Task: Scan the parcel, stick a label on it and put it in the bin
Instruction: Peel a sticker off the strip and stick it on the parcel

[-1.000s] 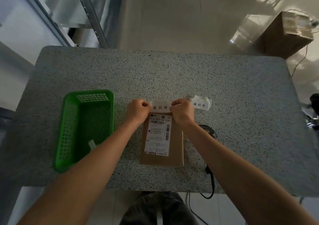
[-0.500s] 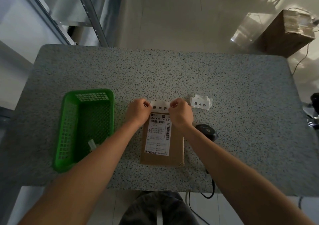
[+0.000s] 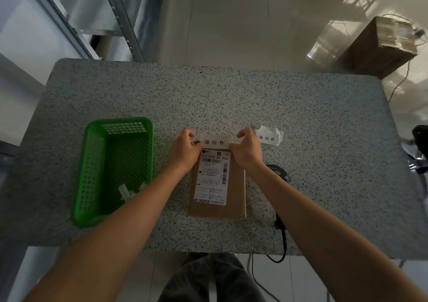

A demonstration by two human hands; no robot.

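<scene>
On the speckled table the green bin sits left of the brown parcel, which lies flat with its long axis toward the person. The left hand and right hand each pinch one end of the white label, stretched crosswise just above the parcel's far edge (probably about to press down).

Speckled stone table w/ pale glossy floor behind, metal shelving at left.
</scene>
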